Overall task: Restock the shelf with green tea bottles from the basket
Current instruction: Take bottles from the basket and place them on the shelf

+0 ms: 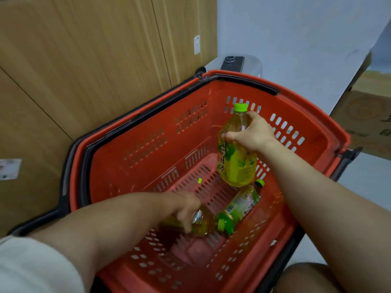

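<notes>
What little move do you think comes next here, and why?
Probably lifting the lying bottle clear of the red basket with the left hand, whose fingers curl round it; the right hand already holds an upright bottle raised above the basket floor.

Head view, steeply down, close

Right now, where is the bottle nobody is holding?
In the head view, the loose bottle lies on the basket floor, right of centre, between the right hand's raised bottle and the left hand's.
</notes>
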`<state>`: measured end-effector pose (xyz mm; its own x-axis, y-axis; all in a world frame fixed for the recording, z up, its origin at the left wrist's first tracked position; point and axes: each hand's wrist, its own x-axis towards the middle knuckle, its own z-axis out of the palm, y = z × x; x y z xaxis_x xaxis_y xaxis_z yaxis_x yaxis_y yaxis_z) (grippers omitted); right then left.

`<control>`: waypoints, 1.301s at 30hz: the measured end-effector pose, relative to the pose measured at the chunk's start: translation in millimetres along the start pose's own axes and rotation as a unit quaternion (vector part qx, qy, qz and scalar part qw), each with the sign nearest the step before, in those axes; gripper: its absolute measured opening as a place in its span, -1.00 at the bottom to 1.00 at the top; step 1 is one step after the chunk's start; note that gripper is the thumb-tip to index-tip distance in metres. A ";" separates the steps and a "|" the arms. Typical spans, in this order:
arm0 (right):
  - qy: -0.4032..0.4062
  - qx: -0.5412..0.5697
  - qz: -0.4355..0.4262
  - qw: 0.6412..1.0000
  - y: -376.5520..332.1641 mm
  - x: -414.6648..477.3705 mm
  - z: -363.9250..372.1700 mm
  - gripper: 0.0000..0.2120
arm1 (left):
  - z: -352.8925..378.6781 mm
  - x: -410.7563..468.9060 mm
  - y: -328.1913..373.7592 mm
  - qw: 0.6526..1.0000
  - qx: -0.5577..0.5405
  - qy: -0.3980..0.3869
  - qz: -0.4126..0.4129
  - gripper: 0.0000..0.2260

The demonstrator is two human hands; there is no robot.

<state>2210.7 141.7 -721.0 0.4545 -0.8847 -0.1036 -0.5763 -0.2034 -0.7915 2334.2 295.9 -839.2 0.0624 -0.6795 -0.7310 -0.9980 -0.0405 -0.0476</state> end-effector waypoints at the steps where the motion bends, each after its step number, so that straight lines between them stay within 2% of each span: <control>1: -0.003 -0.002 -0.005 1.000 -1.5 0.3 1.1 -0.11 | -7.4 -3.0 -3.7 0.999 -0.034 0.018 -0.005 -0.37; 4: 0.003 -0.007 -0.032 0.999 -6.0 1.9 1.6 -0.15 | -43.5 -19.3 -11.9 0.989 -0.123 0.086 -0.005 -0.30; 8: 0.051 0.026 -0.046 0.997 -7.3 5.8 -8.0 -0.20 | -79.5 -51.6 -17.6 0.987 -0.084 0.136 -0.003 -0.24; 12: 0.068 0.001 -0.055 0.996 -5.6 9.4 -22.1 -0.29 | -96.1 -105.0 -41.1 0.960 -0.164 0.224 -0.027 -0.23; 15: 0.062 -0.022 -0.058 0.996 -2.7 11.1 -32.1 -0.23 | -91.8 -144.8 -59.8 0.896 -0.291 0.333 -0.046 -0.14; 17: 0.057 -0.021 -0.062 0.996 -0.9 10.8 -40.7 -0.18 | -90.3 -162.8 -62.0 0.839 -0.375 0.391 -0.043 -0.22; 20: 0.063 0.000 -0.083 0.995 -6.3 7.7 -55.5 -0.20 | -92.0 -166.6 -55.0 0.767 -0.431 0.473 -0.045 -0.30; 23: 0.076 0.032 -0.119 0.989 -26.5 3.2 -67.7 -0.19 | -90.6 -158.0 -48.6 0.649 -0.538 0.536 -0.049 -0.33; 25: 0.079 0.055 -0.152 0.984 -48.6 -4.6 -73.8 -0.19 | -89.7 -159.8 -46.6 0.588 -0.581 0.560 -0.056 -0.33; 27: 0.075 0.084 -0.197 0.974 -75.3 -14.5 -78.2 -0.23 | -92.2 -172.6 -45.3 0.558 -0.589 0.580 -0.065 -0.32; 30: 0.054 0.129 -0.253 0.957 -119.1 -29.0 -80.2 -0.30 | -95.0 -207.4 -45.6 0.537 -0.577 0.609 -0.091 -0.30; 35: -0.010 0.219 -0.353 0.910 -190.8 -59.9 -63.2 -0.27 | -90.5 -285.6 -42.4 0.503 -0.529 0.669 -0.138 -0.26; 37: -0.034 0.241 -0.385 0.890 -217.5 -78.3 -53.7 -0.28 | -86.1 -316.7 -42.0 0.473 -0.510 0.700 -0.161 -0.26; 39: -0.056 0.268 -0.404 0.873 -244.7 -97.4 -43.7 -0.20 | -79.5 -349.4 -43.8 0.440 -0.490 0.729 -0.186 -0.28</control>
<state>2277.8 259.3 -490.9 0.6465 -0.4906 0.5842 0.3500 -0.4897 -0.7985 2355.9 476.9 -527.6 0.8672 -0.2114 0.4508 -0.4855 -0.1580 0.8599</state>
